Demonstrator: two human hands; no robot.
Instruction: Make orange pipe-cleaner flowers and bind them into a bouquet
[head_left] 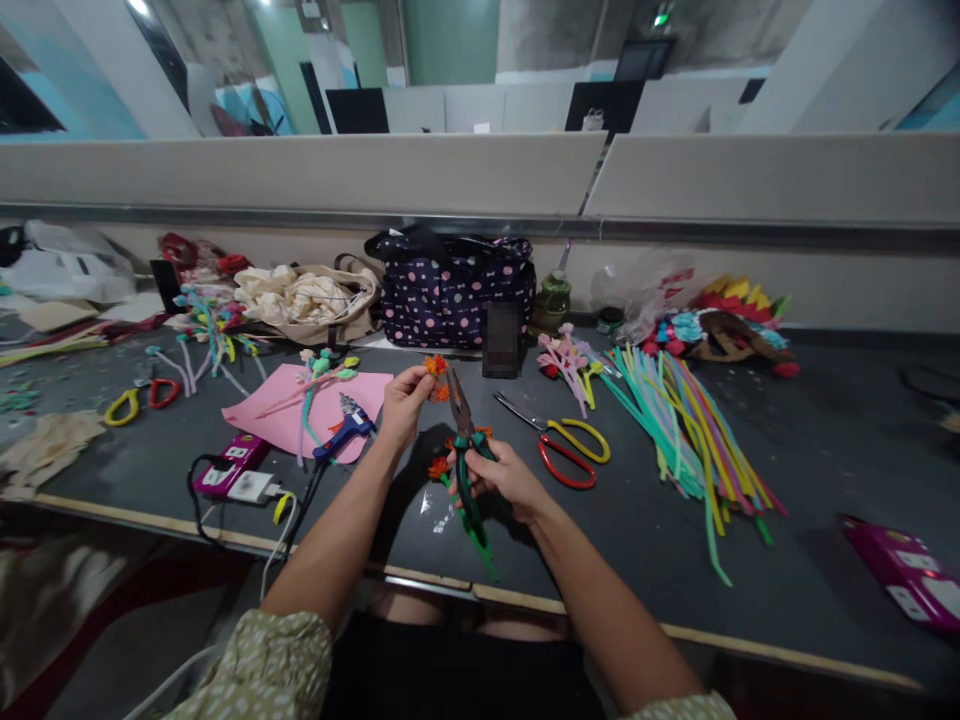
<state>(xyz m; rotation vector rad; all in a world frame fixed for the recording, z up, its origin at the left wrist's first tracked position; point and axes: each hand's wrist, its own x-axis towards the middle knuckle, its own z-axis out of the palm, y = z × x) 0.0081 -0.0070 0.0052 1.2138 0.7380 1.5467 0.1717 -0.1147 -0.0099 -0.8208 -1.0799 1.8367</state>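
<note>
My left hand is pinched around a small orange pipe-cleaner flower, held up off the table. Wrapped around the green handles of a pair of pliers is my right hand; the jaws point up, close beside the flower. Whether the jaws touch it, I cannot tell. Below my hands, another orange flower and green stems show, partly hidden by the pliers and fingers. To the right of my right hand lie scissors with red and yellow handles.
A pink sheet carries pipe-cleaner flowers and a blue glue gun. Nearby is a purple power strip with cables. A bundle of coloured pipe cleaners lies right. A patterned bag and dark phone-like slab stand behind.
</note>
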